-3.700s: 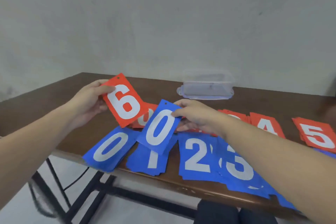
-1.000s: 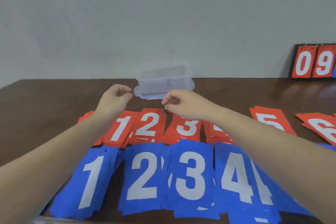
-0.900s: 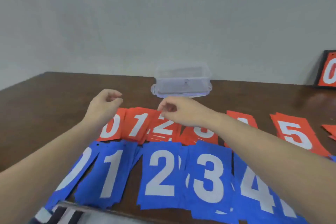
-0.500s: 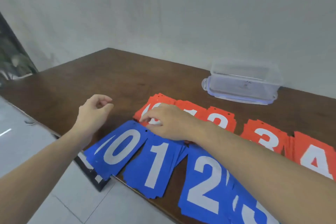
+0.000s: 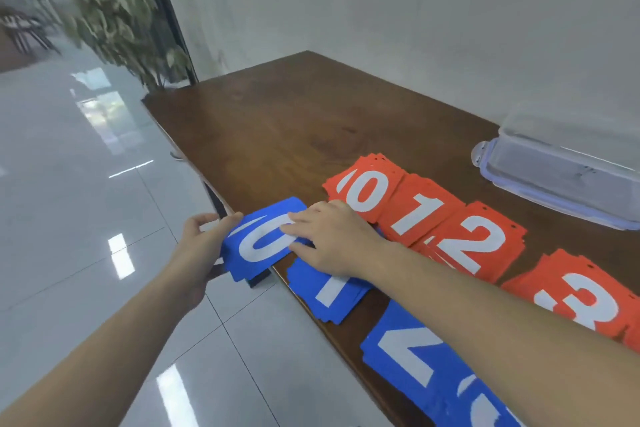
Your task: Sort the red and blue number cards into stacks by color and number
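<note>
Blue laminated-looking cards make up the blue 0 stack point(image 5: 263, 241), which lies at the near left corner of the surface point(image 5: 294, 121), overhanging its edge. The left hand point(image 5: 199, 253) cups the stack's outer overhanging edge, fingers curled against it; the right hand point(image 5: 334, 241) lies flat on top, fingers straight and a little spread, pressing down. Beside it sit the blue 1 stack point(image 5: 329, 291) and blue 2 stack point(image 5: 412, 354), with the red 0 stack point(image 5: 363, 189), red 1 stack point(image 5: 420, 215), red 2 stack point(image 5: 474, 243) and red 3 stack point(image 5: 581, 302) behind. These cards look thin, light, stiff and slick, so a stack will likely slide apart; squaring it from opposite edges should work best. A clear plastic box point(image 5: 568, 163) stands towards the far edge.
</note>
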Demonstrator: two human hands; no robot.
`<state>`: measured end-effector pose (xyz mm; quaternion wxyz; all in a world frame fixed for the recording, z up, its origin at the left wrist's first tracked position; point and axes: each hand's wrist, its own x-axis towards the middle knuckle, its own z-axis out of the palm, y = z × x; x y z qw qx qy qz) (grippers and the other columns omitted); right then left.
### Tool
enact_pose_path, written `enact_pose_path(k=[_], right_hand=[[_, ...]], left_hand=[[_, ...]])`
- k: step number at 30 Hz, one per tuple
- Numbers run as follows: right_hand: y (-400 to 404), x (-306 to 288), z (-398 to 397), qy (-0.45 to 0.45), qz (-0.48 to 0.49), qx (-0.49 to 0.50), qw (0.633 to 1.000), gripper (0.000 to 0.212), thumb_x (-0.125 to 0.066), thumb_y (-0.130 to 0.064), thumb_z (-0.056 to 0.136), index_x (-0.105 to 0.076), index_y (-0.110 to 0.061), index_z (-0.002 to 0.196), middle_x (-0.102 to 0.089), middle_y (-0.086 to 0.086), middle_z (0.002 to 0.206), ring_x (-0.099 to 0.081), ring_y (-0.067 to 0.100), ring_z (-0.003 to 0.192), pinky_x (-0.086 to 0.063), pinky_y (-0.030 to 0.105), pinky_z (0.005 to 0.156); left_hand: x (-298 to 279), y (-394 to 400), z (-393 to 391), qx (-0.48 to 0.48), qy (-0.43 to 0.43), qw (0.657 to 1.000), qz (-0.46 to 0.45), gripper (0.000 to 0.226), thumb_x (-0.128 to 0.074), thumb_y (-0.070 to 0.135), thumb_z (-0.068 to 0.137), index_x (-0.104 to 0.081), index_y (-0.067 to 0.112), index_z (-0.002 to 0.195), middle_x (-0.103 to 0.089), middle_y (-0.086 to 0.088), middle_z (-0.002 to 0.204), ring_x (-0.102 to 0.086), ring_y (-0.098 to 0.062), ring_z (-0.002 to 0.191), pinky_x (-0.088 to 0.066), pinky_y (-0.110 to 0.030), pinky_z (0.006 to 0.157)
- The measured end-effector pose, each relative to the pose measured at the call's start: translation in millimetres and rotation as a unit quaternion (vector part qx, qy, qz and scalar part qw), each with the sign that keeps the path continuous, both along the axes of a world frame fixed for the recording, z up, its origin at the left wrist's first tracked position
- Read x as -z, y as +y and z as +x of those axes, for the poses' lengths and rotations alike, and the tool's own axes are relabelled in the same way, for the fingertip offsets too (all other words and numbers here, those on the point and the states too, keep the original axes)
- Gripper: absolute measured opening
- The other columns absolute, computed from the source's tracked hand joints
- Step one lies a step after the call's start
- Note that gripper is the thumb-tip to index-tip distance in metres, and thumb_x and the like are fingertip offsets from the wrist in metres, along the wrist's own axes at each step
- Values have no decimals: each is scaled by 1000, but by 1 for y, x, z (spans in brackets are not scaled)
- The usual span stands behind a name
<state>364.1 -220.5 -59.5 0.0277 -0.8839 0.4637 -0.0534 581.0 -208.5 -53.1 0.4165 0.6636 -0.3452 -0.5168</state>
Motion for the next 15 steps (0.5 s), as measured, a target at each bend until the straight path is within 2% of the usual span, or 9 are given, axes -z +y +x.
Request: enact_pose_path(k=[2,4,6,8,10,12,15], right_hand=[[5,1,6,-13,28,-11,999,44,-43,-43,104,-50,-31,146,-42,-7,156,-41,20,138,-32,39,109],[13,-2,8,-48,90,-9,995,47,-47,-40,104,-44,-33,149,-35,-10,159,-32,16,143,-29,37,115],[24,-9,3,-115,119,1,986,52,-53,-35,101,-40,-34,151,-31,-11,161,-28,13,145,-26,33,117],[35,-17,-11,-190,91,26,977,49,-57,-30,99,-46,-28,147,-41,-8,155,-36,14,141,-30,30,113],[47,-23,-31,-228,51,55,971,37,-56,-27,99,-56,-23,136,-56,-6,140,-47,14,129,-39,29,107],[60,-24,-51,-209,29,74,975,30,-54,-27,99,-61,-23,129,-62,-8,129,-51,13,122,-43,30,101],[78,-22,-72,-113,2,87,990,32,-53,-35,99,-63,-25,128,-62,-9,128,-48,14,120,-41,31,102]], left_hand=[[0,14,-1,-7,40,999,16,54,-75,22,88,-44,22,131,-66,-8,107,-67,-28,85,-57,-49,85],[2,25,0,-30,86,996,19,58,-73,5,88,-43,22,134,-66,-11,110,-70,-31,87,-56,-52,91],[4,39,3,-53,129,990,7,59,-69,-4,88,-42,20,135,-65,-11,112,-71,-29,88,-57,-49,85],[5,53,8,-93,166,982,-19,59,-66,-5,89,-41,18,138,-64,-8,115,-70,-25,91,-56,-41,76],[8,67,16,-119,197,972,-53,44,-63,-2,92,-49,14,131,-66,-6,117,-71,-21,90,-55,-34,72],[13,80,23,-112,223,966,-75,31,-60,1,95,-59,12,124,-70,-9,121,-73,-19,91,-60,-29,69],[16,101,17,-127,274,950,-84,38,-59,5,96,-58,12,133,-71,-8,123,-74,-19,96,-60,-25,67]])
